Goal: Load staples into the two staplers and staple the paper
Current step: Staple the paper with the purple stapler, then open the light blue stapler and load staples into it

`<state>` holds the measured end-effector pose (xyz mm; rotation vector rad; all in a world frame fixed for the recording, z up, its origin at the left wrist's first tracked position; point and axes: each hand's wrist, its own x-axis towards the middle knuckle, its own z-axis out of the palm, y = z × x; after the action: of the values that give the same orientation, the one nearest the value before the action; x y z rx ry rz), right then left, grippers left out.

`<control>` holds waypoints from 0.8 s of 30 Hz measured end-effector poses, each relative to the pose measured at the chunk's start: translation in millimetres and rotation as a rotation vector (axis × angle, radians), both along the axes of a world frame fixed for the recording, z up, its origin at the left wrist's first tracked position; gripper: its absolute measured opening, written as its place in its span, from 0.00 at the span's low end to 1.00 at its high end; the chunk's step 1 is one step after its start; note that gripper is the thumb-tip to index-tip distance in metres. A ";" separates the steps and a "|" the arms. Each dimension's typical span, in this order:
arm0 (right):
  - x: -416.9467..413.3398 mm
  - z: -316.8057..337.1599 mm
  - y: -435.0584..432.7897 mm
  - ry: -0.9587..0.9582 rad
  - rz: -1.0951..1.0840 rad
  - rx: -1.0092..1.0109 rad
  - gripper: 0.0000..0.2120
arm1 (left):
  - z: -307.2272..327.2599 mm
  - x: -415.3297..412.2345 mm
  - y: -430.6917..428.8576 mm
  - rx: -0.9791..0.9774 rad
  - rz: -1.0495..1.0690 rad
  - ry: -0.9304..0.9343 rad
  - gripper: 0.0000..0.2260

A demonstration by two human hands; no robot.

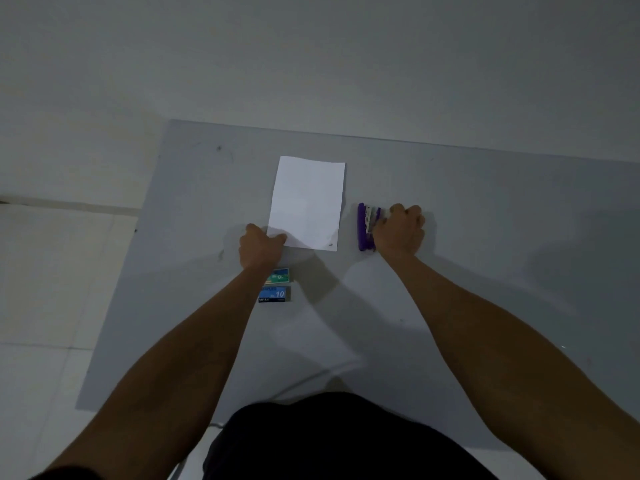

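Both forearms reach up-frame over the grey surface [485, 306]. The left grip [261, 247] pinches the lower-left corner of the paper [308, 202] at centre frame. The right grip [400, 232], curled knuckles-up, touches the purple stapler [363, 230] just right of the paper; I cannot tell whether it holds it.

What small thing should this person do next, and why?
Probably close the right hand in a grip on the purple stapler and lift it. That hand lies curled against it, its metal seems exposed, and the staple boxes lie beside the left forearm while the left hand holds a corner of the paper.
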<state>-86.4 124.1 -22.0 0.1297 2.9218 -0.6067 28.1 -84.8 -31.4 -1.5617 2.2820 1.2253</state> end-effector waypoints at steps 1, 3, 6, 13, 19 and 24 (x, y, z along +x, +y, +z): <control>0.7 -0.2 4.9 0.013 -0.036 0.044 0.14 | 0.4 0.7 0.1 -0.002 -0.002 0.000 0.27; 2.6 -2.3 14.2 -0.007 -0.111 0.091 0.18 | -0.2 1.6 -0.4 -0.010 -0.007 -0.005 0.27; 8.0 -8.3 24.8 -0.119 -0.165 0.066 0.23 | -1.6 3.4 0.6 -0.021 -0.024 -0.011 0.27; 22.9 -6.0 33.7 -0.176 -0.081 -0.074 0.23 | 6.7 7.3 4.5 -0.015 -0.031 0.004 0.28; 42.0 20.4 22.8 -0.020 0.125 -0.281 0.20 | 35.0 3.4 22.5 -0.111 -0.144 0.177 0.15; 67.7 35.5 7.4 0.052 0.353 -0.400 0.25 | 65.3 -4.7 55.0 0.315 -0.301 0.388 0.15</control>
<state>-18.7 131.5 13.5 -0.4416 2.6998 -1.1152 23.4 -29.8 33.9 -0.8992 2.2701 1.8066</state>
